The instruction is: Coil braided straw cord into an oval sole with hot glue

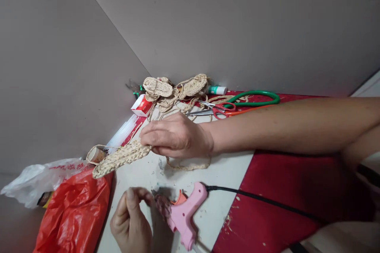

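My right hand [178, 136] reaches in from the right with its back up, fingers closed on one end of a flat braided straw piece [121, 159]. The braid's other end points to the lower left. A loose straw strand [190, 167] curves out below that hand. My left hand [130, 217] is low in the picture, thumb pressed against curled fingers; whatever they hold, if anything, is too small to tell. Right beside it a pink glue gun [185, 217] lies on the white board [225, 170], its dark nozzle close to the fingers.
Behind my right hand lie braided straw bundles [194, 85], scissors [222, 108], a green loop handle [270, 97] and a glue stick [218, 90]. A red-white box [141, 106], clear sticks [121, 134], a paper cup [96, 155] and a red bag [74, 209] line the left. A black cord [267, 201] runs right.
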A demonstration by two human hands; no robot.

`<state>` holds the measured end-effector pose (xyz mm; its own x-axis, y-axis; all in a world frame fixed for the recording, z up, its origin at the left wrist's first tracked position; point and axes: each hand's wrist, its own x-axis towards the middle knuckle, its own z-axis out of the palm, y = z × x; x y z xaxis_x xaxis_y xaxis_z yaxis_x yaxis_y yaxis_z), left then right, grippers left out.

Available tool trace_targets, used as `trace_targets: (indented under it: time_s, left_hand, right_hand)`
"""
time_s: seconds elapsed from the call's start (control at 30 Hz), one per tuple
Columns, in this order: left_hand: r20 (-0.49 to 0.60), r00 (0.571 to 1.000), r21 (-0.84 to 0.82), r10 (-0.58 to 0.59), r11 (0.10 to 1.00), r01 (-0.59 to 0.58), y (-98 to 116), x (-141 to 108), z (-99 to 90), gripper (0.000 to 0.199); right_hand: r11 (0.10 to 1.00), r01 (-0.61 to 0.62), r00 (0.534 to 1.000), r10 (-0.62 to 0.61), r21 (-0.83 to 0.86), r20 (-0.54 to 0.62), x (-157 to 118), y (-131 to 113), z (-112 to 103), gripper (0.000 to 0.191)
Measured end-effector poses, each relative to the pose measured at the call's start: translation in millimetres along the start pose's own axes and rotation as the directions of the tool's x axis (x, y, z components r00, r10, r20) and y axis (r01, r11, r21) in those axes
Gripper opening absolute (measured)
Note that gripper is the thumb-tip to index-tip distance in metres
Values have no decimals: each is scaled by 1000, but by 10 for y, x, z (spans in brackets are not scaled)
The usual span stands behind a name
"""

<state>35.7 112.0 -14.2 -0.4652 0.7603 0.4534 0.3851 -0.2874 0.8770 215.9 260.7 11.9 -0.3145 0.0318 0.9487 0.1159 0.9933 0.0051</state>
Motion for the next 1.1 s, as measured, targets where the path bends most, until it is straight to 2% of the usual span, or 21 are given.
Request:
trace_targets:
  time_s: [0.07,0.2,0.3,0.4,0.5,0.63,0.77,0.83,0.97,1.03,1.1]
  left_hand:
    - [59,991,-69,-120,990,124,10,-11,9,22]
    - [133,955,-222,-266,931,290,67,-29,47,40]
    - [112,940,-284,-321,896,340,116,-28,95,45]
    - [84,937,-310,-338,885,347,152,-21,140,43]
    - [94,940,-328,-327,882,339,164,-18,154,34]
    - [95,944,-362,-317,872,329,155,-7,129,35]
    - [96,946,-384,-309,865,322,153,30,119,33]
    - [110,944,-396,-312,857,330,155,47,122,33]
    - [122,927,-399,-354,838,372,137,57,112,36]
    - [138,909,-384,-393,825,415,118,65,94,37]
    - [175,884,-367,-433,805,466,104,91,71,38]
  right_hand:
    - [996,52,999,-51,-74,10,-37,-13,14,17]
    - [985,119,993,-120,-126,5,-123,-99,83,17]
    - [980,143,990,-143,-138,10,-180,-166,127,16]
    - [985,134,990,-127,-111,64,-215,-222,141,16]
    - [993,94,985,-83,-65,150,-229,-269,138,19]
    - [1000,20,962,-25,20,271,-218,-320,137,24]
    - [989,-68,968,34,131,249,-199,-343,144,31]
    - [988,-73,972,39,138,231,-205,-335,151,35]
    - [995,-44,951,13,94,310,-234,-303,159,34]
    - [984,-111,932,55,136,358,-229,-302,154,30]
    - [929,-280,909,176,241,379,-194,-312,145,26]
